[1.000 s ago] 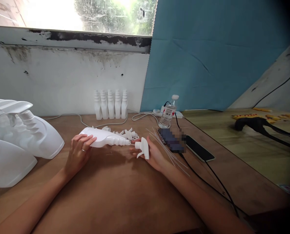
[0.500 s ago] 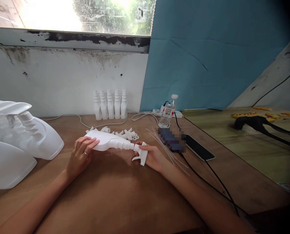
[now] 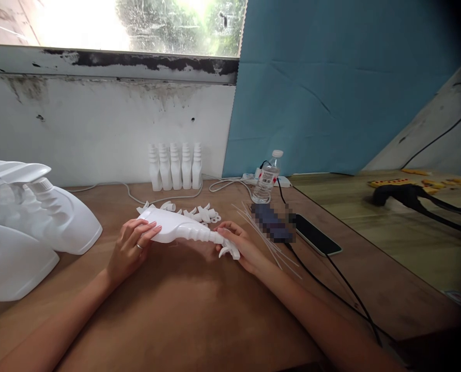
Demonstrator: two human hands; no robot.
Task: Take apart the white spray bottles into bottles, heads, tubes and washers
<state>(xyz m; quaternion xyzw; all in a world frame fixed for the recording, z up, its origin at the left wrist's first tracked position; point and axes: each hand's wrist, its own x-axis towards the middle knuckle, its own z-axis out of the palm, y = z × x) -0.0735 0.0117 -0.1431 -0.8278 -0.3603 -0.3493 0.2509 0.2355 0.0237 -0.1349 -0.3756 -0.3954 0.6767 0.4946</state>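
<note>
A white plastic spray bottle (image 3: pixel 180 227) lies tilted on its side in the air above the table, its neck pointing right. My left hand (image 3: pixel 133 243), with a ring on one finger, is closed around the bottle's base. At the neck sits a white trigger sprayer head (image 3: pixel 230 249), and my right hand (image 3: pixel 240 243) is closed on it, thumb on top. The sprayer's lever hangs downward, and the bottle's neck meets the sprayer's collar. Just behind the bottle lies a pile of loose white trigger sprayer heads (image 3: pixel 199 213).
Several white bottles (image 3: pixel 175 168) stand in a row by the wall. Larger white bottles (image 3: pixel 71 217) crowd the left. To the right are a clear water bottle (image 3: pixel 266 178), thin white strips (image 3: pixel 269 243), a pixelated dark item (image 3: pixel 271 222), a phone (image 3: pixel 318 235) and cables.
The sprayer head has turned and now sits against the bottle's neck, where a small gap showed before. My right hand has rotated with it; my left hand has barely moved.
</note>
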